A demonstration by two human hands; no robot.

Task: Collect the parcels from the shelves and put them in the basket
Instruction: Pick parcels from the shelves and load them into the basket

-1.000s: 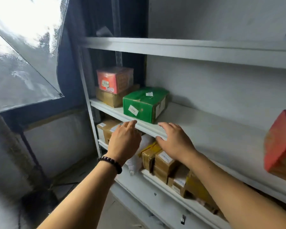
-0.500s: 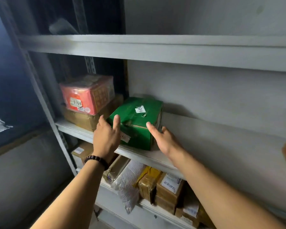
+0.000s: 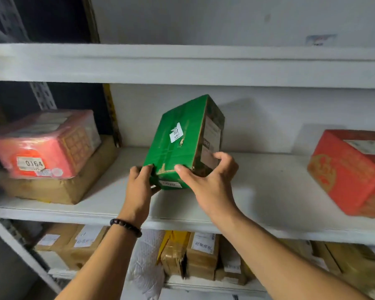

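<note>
Over the middle shelf (image 3: pixel 268 191), my left hand (image 3: pixel 139 189) grips the green parcel (image 3: pixel 178 144) at its near corner; my right hand (image 3: pixel 210 185) curls round its right side; it's tilted, far end up; pink parcel (image 3: pixel 43 144) at nine o'clock; red parcel (image 3: pixel 351 169) at three o'clock.

White metal shelving (image 3: pixel 182 66) against pale grey wall (image 3: pixel 204 18); dark gap (image 3: pixel 52 18) upper left.

Bare shelf board (image 3: pixel 268 185) between green box (image 3: pixel 182 137) and red box (image 3: pixel 351 169), stacked parcels (image 3: pixel 48 148) blocking left, upper shelf (image 3: pixel 182 63) overhead
</note>
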